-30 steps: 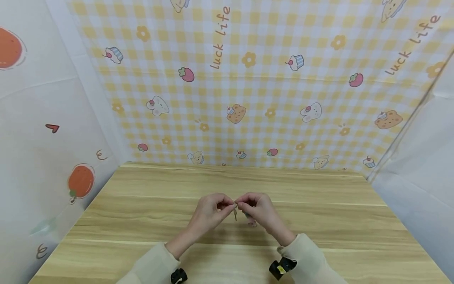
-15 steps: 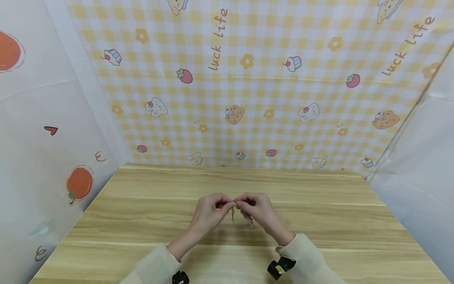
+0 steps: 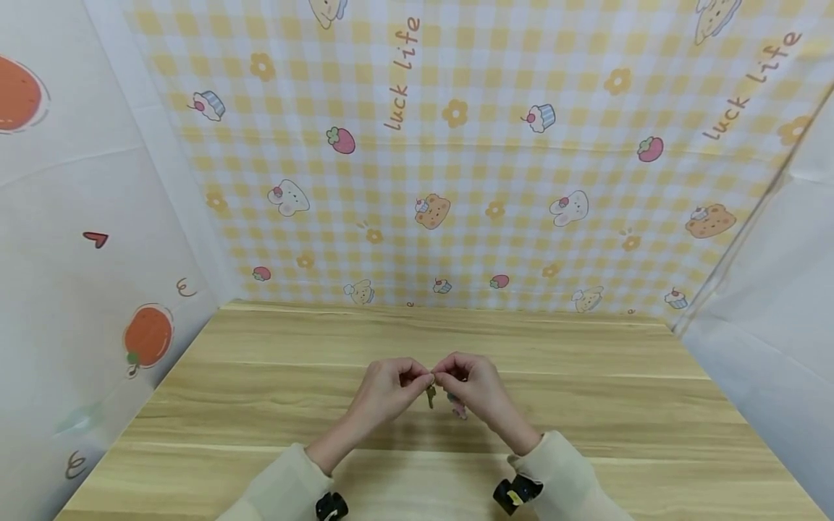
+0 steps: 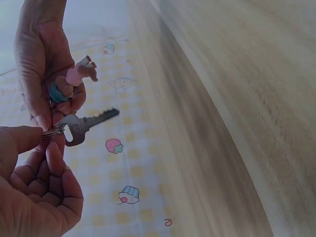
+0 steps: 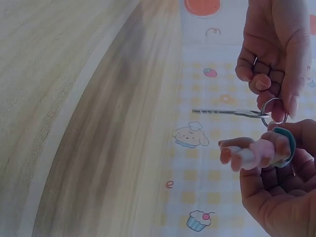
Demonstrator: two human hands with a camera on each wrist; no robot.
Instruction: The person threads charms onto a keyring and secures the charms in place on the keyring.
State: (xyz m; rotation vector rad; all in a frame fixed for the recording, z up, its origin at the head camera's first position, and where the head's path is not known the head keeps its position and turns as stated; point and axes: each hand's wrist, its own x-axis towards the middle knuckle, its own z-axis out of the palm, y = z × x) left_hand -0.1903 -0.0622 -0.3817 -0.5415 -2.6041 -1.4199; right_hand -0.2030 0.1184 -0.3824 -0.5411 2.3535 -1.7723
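Fingertip to fingertip, my left hand (image 3: 389,391) and right hand (image 3: 481,391) meet above the table. Between left thumb and finger I pinch a metal key ring (image 5: 262,111). A toothed key (image 4: 76,129) hangs from it, its blade pointing away from my fingers. My right thumb and fingertips also pinch at the ring; their exact contact is partly hidden. A small figurine charm (image 5: 259,153), pink-bodied with a teal part, dangles beneath the right hand. In the head view the key (image 3: 431,396) shows small between the hands.
Under the hands lies a wood-grain table (image 3: 313,340). A yellow checked cloth (image 3: 365,166) hangs behind its far edge. White cloth walls (image 3: 78,289) stand on both sides. Dark wrist cameras (image 3: 517,493) sit at the cuffs.
Both hands stay nearly in place, pinching at the ring. The dangling key has turned, showing more of its broad side now. The figurine has swung slightly.
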